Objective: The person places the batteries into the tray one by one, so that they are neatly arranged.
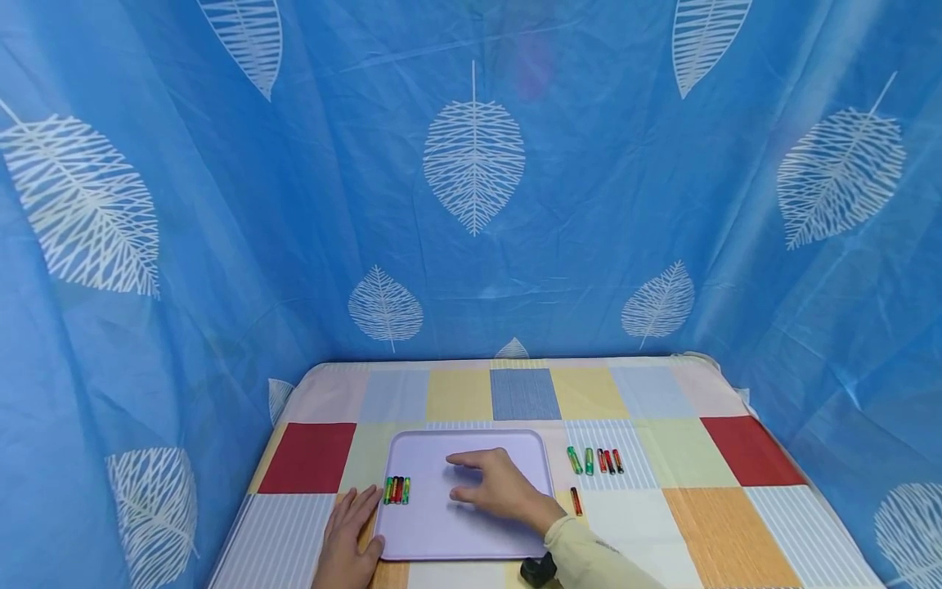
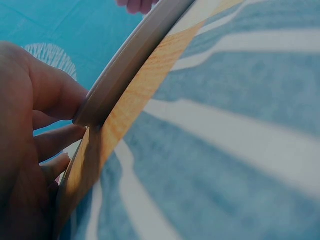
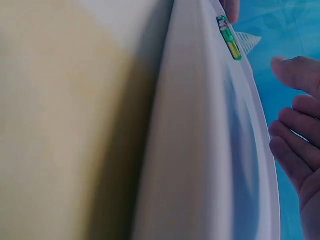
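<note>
Tray (image 1: 427, 536): pale lilac. Batteries (image 1: 589, 460): green or red. Sleeve (image 1: 589, 556): cream. The cloth (image 1: 309, 458) is patchwork in red, orange, yellow and blue, partly white-striped; the curtain (image 1: 589, 213) is blue, leaf-patterned in white.

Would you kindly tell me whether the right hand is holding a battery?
No, the right hand is over the tray, its thumb and index finger apart with nothing between them.

Blue curtains (image 1: 589, 213) on 3 sides, white leaf prints (image 1: 474, 164), multicoloured patchwork tablecloth (image 1: 636, 523) below
</note>
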A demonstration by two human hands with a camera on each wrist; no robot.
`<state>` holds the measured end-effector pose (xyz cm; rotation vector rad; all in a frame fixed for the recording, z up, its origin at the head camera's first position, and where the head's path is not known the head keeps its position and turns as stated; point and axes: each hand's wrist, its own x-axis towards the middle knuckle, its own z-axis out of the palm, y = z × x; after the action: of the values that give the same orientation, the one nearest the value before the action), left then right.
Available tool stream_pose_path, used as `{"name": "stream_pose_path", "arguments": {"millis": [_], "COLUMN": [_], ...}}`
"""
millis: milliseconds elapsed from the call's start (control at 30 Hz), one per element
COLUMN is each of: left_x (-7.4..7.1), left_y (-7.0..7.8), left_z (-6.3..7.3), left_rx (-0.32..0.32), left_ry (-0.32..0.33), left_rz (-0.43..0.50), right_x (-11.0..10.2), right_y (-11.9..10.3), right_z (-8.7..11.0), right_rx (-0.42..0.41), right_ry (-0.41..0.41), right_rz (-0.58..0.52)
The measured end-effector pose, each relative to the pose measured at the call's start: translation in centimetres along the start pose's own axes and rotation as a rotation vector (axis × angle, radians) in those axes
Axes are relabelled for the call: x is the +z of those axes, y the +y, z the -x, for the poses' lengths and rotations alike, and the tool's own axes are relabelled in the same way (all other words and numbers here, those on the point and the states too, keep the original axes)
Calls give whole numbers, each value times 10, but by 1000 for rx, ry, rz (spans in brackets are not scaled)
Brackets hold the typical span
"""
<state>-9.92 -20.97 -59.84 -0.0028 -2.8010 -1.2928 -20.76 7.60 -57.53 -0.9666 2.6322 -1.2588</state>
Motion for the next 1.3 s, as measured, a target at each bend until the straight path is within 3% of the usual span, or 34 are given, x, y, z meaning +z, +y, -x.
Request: {"name": "stream_pose_path", "arguments": {"millis": [367, 733, 1000, 1300], "left_x": [1, -2, 0, 0], "left_y": [0, 0, -3, 0], "left_z": [1, 0, -1, -1], "left_rx": [27, -19, -16, -15], "left_ry": [23, -13, -12, -8], "left_rz": [3, -2, -16, -10], "right_x": [-22, -42, -59, -78], "right_y": [19, 30, 38, 46], "right_z": [26, 50, 70, 93], "right_rx": [20, 23, 10, 104], "right_ry": [42, 30, 15, 7], "right_rz": [-15, -27, -19, -3]}}
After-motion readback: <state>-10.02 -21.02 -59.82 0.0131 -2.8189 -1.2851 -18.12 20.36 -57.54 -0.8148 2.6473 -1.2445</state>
